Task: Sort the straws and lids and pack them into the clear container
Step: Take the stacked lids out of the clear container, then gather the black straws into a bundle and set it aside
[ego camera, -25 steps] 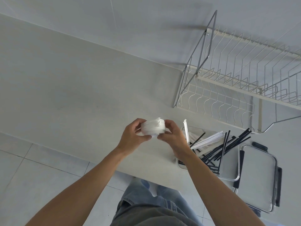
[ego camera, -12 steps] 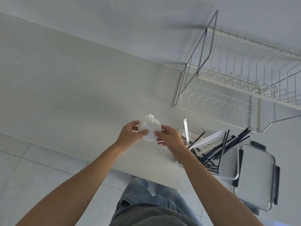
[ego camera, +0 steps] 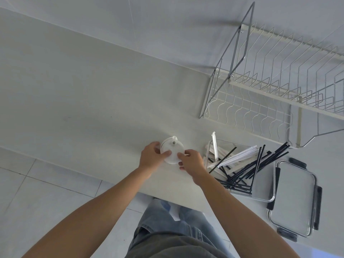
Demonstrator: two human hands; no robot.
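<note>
A: Where are the lids?

B: The stack of white lids (ego camera: pixel 172 152) is held over the pale counter (ego camera: pixel 83 101), near its front edge, flat face turned up toward the camera, with a small tab sticking out at the far rim.

A: And the hands?

B: Both are on it. The left hand (ego camera: pixel 151 159) grips the stack from the left, thumb curled across the top face. The right hand (ego camera: pixel 192 162) pinches the right edge with thumb and fingertips.

A: What about the straws?

B: The black straws (ego camera: pixel 247 170) lie crossed in the clear container (ego camera: pixel 260 190), just to the right of the right hand, several poking out past its far rim. White paper-wrapped straws (ego camera: pixel 240 156) lie among them, and one wrapped straw (ego camera: pixel 215 146) stands up at the container's left end.

A: Is the container closed?

B: No, its top is open. The clear container lid (ego camera: pixel 294 200) with dark latches lies flat on the counter right beside it, on the right.

A: Anything else?

B: A white wire dish rack (ego camera: pixel 279 86) stands behind the container, against the wall. Below the counter edge the person's jeans (ego camera: pixel 176 231) and a tiled floor (ego camera: pixel 46 192) show
</note>
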